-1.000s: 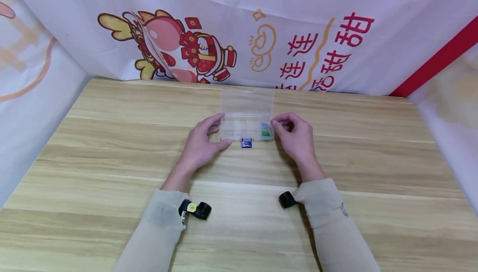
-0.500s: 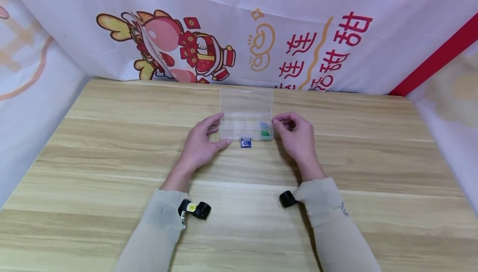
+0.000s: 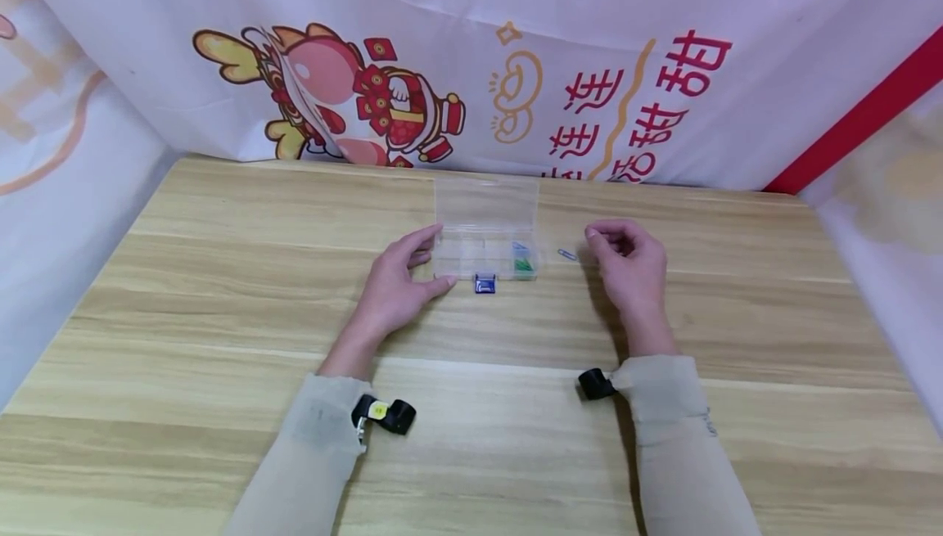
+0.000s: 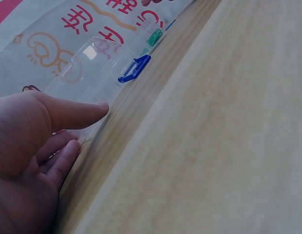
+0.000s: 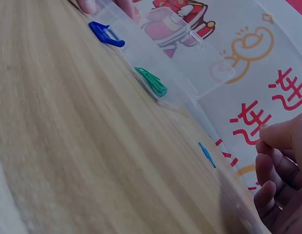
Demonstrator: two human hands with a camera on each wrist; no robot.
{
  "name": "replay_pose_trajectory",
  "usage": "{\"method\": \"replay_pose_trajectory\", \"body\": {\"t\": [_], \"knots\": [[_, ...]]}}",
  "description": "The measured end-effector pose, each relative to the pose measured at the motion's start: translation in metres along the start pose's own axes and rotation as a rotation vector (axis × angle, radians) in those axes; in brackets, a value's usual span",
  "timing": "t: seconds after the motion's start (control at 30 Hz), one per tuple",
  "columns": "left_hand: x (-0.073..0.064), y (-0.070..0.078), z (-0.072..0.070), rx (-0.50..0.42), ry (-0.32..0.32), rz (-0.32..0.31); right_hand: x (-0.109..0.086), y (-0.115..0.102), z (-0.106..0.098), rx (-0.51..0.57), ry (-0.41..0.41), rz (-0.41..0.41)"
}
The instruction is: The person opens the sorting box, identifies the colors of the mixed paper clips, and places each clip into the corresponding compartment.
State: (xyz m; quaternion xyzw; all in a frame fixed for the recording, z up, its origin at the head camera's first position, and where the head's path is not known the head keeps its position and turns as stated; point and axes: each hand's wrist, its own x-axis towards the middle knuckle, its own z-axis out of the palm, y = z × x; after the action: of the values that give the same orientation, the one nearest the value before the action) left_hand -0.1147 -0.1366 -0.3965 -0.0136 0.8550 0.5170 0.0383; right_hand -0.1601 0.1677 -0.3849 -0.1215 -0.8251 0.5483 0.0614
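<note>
A clear plastic compartment box (image 3: 473,262) lies on the table with its lid raised at the back. My left hand (image 3: 401,278) grips its left end, thumb at the front corner and fingers around the far side. Green paper clips (image 3: 522,264) fill the front right compartment, with blue paper clips (image 3: 520,247) behind them. A blue latch (image 3: 485,284) hangs at the front edge. One blue paper clip (image 3: 566,254) lies on the wood right of the box. Just right of it hovers my right hand (image 3: 630,262), fingers loosely curled, with nothing visible between them.
The wooden table (image 3: 471,454) runs back to a white printed cloth (image 3: 442,69) standing behind the box. More cloth rises along the left and right sides. The raised lid (image 3: 486,200) stands close to the back cloth.
My right hand has moved right, away from the box's right end. A single blue paper clip now shows on the table where that hand was. The left hand stays put.
</note>
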Motion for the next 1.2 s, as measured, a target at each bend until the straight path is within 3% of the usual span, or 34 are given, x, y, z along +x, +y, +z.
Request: {"method": "replay_pose_trajectory", "body": {"t": [0.17,0.37,0.57,0.73,0.9,1.2], "knots": [[-0.0009,0.0017,-0.0009,0.015,-0.008,-0.016,0.0007,0.0018,-0.0021,0.005,-0.007,0.030],[-0.0004,0.0012,-0.0011,0.023,-0.013,-0.020,-0.0004,0.0048,0.0005,-0.028,-0.025,0.009],[0.0003,-0.0002,-0.0010,0.028,-0.025,-0.015,-0.0021,0.0058,0.0004,-0.168,-0.107,0.006],[0.0003,-0.0008,-0.0016,0.039,-0.025,-0.011,-0.0028,0.0068,0.0002,-0.312,-0.174,-0.076],[-0.0003,0.0000,-0.0019,0.036,-0.027,-0.011,-0.0034,0.0080,0.0023,-0.362,-0.174,-0.133],[0.0001,0.0003,-0.0008,0.037,-0.029,-0.010,-0.0050,0.0089,0.0054,-0.364,-0.144,-0.150]]}}
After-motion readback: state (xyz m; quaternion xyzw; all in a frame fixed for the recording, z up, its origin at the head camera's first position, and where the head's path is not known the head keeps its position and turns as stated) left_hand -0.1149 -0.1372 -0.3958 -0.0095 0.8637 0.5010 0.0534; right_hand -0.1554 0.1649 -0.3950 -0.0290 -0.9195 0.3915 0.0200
